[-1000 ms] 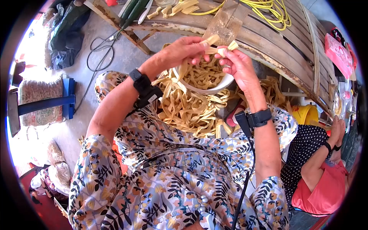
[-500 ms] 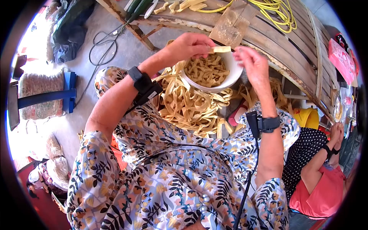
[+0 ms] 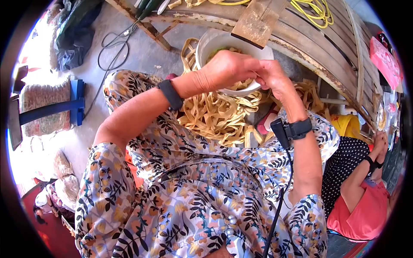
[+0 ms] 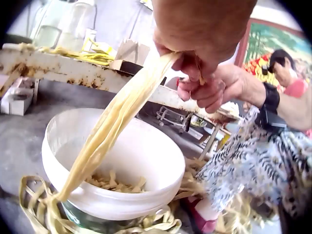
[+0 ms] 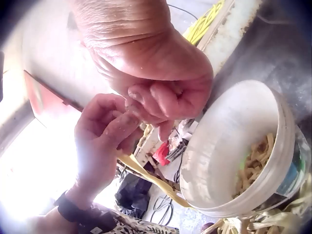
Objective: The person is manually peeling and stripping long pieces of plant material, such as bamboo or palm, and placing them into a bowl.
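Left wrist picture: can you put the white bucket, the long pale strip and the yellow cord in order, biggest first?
1. White bucket
2. Long pale strip
3. Yellow cord, looking smallest from farther back

- Left grip (image 3: 228, 69) and right grip (image 3: 275, 74) meet above white bucket (image 3: 210, 43).
- Pale strips (image 3: 215, 119) heaped just beside bucket.
- Slatted surface (image 3: 316, 60) beyond bears wooden board (image 3: 258, 23), coiled yellow cord (image 3: 319, 13).
- Second person (image 3: 359, 210), red top, at right.

Floral sleeves (image 3: 104, 182), black wristbands (image 3: 171, 95), black cable (image 3: 274, 223)

open bucket (image 4: 122, 204) below, strip (image 4: 117, 117) across, bench (image 3: 312, 51) ahead
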`<state>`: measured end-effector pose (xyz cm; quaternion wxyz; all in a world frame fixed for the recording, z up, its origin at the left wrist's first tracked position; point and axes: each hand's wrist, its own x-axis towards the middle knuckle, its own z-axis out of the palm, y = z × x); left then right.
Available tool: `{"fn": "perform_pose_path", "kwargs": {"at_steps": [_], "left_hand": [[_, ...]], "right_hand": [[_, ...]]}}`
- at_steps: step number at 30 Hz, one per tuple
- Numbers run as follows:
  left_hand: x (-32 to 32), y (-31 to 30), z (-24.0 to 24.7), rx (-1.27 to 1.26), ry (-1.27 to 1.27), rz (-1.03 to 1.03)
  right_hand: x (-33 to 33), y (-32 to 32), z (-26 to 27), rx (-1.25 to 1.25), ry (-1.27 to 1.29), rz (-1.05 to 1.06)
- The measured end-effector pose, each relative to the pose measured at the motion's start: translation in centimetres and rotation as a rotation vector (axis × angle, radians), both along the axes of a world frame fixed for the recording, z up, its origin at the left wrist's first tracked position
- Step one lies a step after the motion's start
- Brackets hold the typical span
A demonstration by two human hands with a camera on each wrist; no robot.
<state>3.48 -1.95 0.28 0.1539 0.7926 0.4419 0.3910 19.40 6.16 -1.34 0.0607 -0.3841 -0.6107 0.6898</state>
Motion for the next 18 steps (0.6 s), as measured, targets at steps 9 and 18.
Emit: {"fn": "perform_pose_path", "kwargs": {"at_steps": [9,18], "left_hand": [[-6.1,1.4,1.7,-0.596,-0.311,0.013],[-0.8,0.8,-3.6,-1.175,-1.365,-0.653]], "right_hand": [[-0.3,-2.2,3.2,-0.353,0.459,0.276],[-1.7,-1.8,3.8,0.217,0.349,-0.099]]}}
